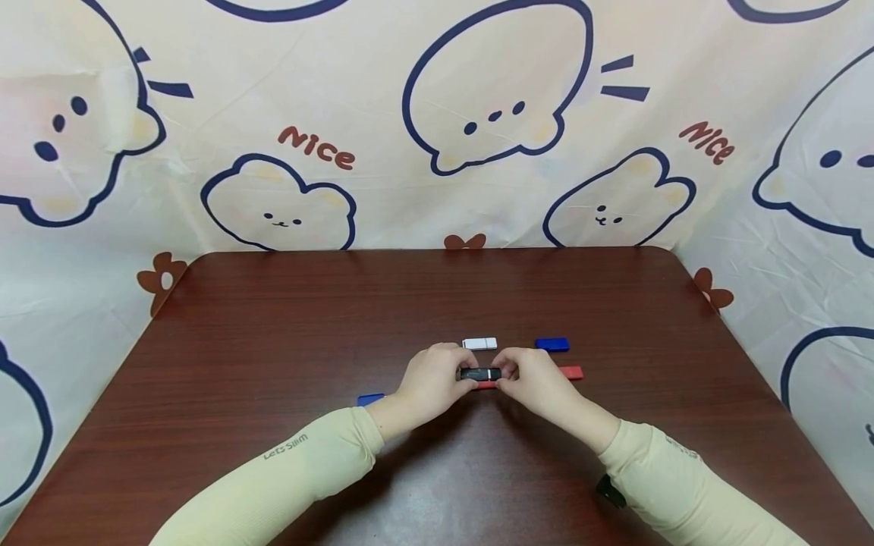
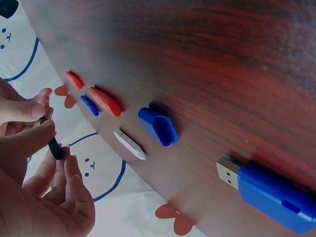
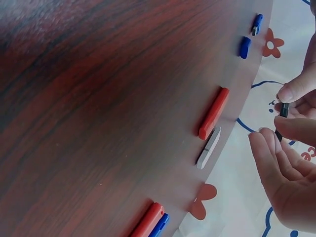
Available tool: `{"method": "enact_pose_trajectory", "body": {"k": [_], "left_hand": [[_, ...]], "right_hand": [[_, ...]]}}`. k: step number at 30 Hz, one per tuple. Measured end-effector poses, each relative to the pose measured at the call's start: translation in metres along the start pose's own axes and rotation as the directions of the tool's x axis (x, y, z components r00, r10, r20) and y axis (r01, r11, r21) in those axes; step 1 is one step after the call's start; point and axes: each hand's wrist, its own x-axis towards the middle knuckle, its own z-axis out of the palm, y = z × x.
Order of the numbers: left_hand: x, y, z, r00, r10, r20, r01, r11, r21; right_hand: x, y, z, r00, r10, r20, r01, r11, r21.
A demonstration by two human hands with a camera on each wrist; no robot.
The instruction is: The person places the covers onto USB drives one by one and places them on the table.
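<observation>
A black USB flash drive [image 1: 480, 374] is held level above the table between both hands, a thin light band showing near its right end. My left hand [image 1: 433, 383] pinches its left end and my right hand [image 1: 539, 383] pinches its right end. Below it lies a red flash drive [image 1: 486, 385], partly hidden by the fingers. Just beyond the hands is a white flash drive [image 1: 480, 343]. In the left wrist view, a blue flash drive [image 2: 271, 195] lies with its metal plug bare, and its separate blue cap [image 2: 159, 126] lies nearby.
Past the right hand lie another blue flash drive [image 1: 551, 344] and another red flash drive [image 1: 571, 372]. The brown wooden table [image 1: 273, 326] reaches back to a patterned cloth [image 1: 382, 205]. A dark object [image 1: 610, 491] sits under the right sleeve.
</observation>
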Motion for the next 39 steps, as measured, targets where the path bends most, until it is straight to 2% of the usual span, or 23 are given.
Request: {"method": "enact_pose_trajectory", "body": {"k": [13, 22, 39], "left_hand": [[-0.0013, 0.0002, -0.0011, 1.0, 0.008, -0.018, -0.008, 1.0, 0.003], [-0.0004, -0.0006, -0.0003, 1.0, 0.008, -0.008, -0.008, 1.0, 0.014], [-0.001, -0.0014, -0.0013, 1.0, 0.012, -0.003, -0.012, 1.0, -0.012]], "right_hand": [[0.0005, -0.0017, 0.0, 1.0, -0.018, -0.009, 0.018, 1.0, 0.011], [-0.0003, -0.0026, 0.0014, 1.0, -0.007, 0.01, 0.006, 0.999, 0.048], [0.001, -0.0052, 0.0012, 0.999, -0.044, 0.001, 0.044, 0.997, 0.059]]}}
